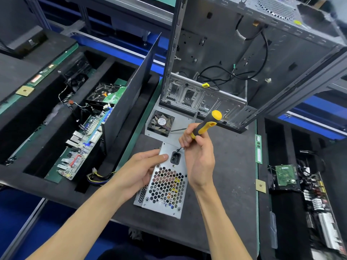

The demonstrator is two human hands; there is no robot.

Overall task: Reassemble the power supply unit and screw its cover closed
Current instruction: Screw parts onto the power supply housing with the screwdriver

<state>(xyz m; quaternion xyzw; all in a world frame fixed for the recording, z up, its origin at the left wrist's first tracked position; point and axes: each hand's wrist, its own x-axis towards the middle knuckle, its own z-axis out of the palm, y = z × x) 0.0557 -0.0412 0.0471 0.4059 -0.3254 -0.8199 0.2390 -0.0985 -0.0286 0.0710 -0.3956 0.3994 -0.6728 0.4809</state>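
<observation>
Near the tabletop's (234,166) front edge, the left hand (139,169) presses flat on the power supply (165,186). The right hand (199,152) pinches the screwdriver (204,126); keep its tip square. Farther back lies the fan cover (161,123).

Left hand (144,167) lies palm down, fingers nearly straight, thumb pressed flat forward. Right hand (197,147) raised, fingers curled in a grip. Both forearms bare.
</observation>
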